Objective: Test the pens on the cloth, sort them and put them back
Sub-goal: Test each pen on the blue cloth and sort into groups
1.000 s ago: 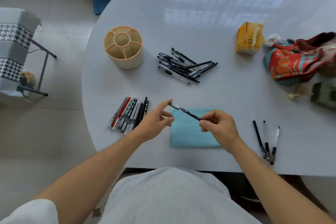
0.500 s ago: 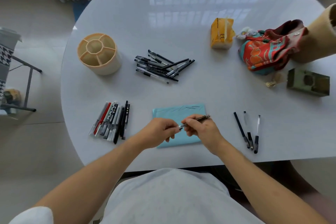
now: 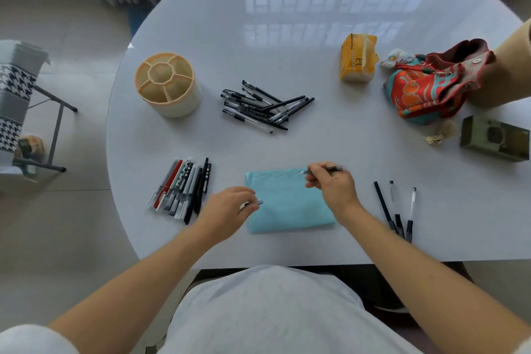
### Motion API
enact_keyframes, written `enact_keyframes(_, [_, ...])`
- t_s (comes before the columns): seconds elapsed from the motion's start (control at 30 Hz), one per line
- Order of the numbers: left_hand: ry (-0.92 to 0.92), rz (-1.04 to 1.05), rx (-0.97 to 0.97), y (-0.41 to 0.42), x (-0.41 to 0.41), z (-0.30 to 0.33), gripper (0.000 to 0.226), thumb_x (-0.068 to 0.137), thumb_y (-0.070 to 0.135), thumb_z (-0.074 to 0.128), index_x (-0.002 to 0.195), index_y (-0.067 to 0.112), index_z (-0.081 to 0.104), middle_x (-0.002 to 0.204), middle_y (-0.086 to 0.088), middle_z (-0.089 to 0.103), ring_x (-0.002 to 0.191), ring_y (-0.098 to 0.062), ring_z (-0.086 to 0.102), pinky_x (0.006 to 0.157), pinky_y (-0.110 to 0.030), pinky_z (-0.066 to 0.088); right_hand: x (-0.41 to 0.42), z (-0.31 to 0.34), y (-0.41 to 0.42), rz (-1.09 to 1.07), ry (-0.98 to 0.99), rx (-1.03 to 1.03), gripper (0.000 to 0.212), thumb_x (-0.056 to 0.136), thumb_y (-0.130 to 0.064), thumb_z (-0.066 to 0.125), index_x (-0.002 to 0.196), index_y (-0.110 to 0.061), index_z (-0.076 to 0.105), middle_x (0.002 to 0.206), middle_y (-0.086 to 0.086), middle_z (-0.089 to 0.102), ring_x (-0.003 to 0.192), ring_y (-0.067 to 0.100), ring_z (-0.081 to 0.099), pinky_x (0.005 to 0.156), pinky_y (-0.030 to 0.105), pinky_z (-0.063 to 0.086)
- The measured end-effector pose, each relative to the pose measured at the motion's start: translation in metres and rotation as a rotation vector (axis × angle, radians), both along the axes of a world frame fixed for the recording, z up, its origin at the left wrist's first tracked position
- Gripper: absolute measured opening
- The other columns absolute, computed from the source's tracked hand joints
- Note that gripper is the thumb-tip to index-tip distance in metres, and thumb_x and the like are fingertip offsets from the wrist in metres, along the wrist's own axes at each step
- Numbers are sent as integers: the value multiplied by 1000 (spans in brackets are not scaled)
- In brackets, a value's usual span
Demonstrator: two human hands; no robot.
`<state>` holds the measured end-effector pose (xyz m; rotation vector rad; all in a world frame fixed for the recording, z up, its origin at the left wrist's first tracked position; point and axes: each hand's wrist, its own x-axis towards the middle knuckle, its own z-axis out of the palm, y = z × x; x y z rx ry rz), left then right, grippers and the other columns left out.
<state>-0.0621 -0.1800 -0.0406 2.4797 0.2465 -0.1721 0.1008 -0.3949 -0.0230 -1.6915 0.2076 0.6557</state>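
Observation:
A light blue cloth (image 3: 287, 204) lies flat near the table's front edge, with thin dark lines along its far edge. My right hand (image 3: 333, 187) grips a patterned pen (image 3: 330, 169), its tip on the cloth's far right corner. My left hand (image 3: 230, 210) pinches the pen's cap (image 3: 255, 203) at the cloth's left edge. A loose pile of black pens (image 3: 264, 106) lies mid-table. A neat row of pens (image 3: 184, 187) sits left of the cloth, and three pens (image 3: 398, 210) lie to its right. The beige compartmented holder (image 3: 168, 83) stands empty at the left.
A yellow tissue pack (image 3: 357, 62), a red patterned cloth bag (image 3: 425, 89) and a green box (image 3: 494, 138) sit at the right. A tan sleeve (image 3: 511, 66) reaches in from the right edge. A houndstooth-covered stool (image 3: 17, 100) stands on the floor at left.
The cap has come off the pen and stays in my left hand. My right hand has carried the pen out to the cloth's far right corner, where new lines show.

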Motion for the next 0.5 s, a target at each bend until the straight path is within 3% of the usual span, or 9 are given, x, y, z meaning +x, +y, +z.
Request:
enact_keyframes(0.13, [110, -107, 1, -15, 13, -12, 20, 98, 38, 59, 103, 26, 73, 140, 7, 59, 136, -10, 46, 103, -31, 42, -18, -24, 27, 85, -83, -112, 15, 93, -7, 62, 89, -16, 74, 86, 8, 78, 73, 23, 72, 75, 36, 62])
enact_keyframes(0.2, [134, -139, 10, -17, 13, -17, 22, 97, 36, 60, 105, 21, 74, 138, 6, 58, 134, -11, 47, 97, -30, 44, -26, -33, 33, 160, -169, -217, 11, 91, -13, 64, 90, -21, 72, 84, 3, 77, 75, 23, 73, 74, 36, 60])
enact_keyframes(0.27, [137, -144, 9, -16, 11, -20, 23, 97, 36, 60, 104, 19, 74, 137, 7, 58, 132, -11, 48, 93, -29, 45, -30, -39, 35, 238, -262, -308, 8, 89, -21, 67, 91, -24, 74, 79, -5, 75, 74, 12, 71, 71, 29, 57])
enact_keyframes(0.37, [166, -148, -12, -12, 7, -24, 24, 97, 37, 60, 106, 21, 74, 145, 9, 54, 141, -8, 40, 101, -29, 43, -32, -43, 37, 287, -335, -360, 9, 89, -29, 69, 91, -27, 77, 79, -14, 75, 75, 0, 68, 73, 22, 55])
enact_keyframes(0.5, [198, -146, -30, -8, 10, -23, 24, 97, 38, 59, 105, 22, 75, 146, 10, 53, 141, -6, 40, 103, -30, 43, -27, -46, 35, 263, -393, -396, 8, 92, -27, 69, 93, -25, 77, 75, -13, 74, 73, 2, 68, 72, 24, 56])
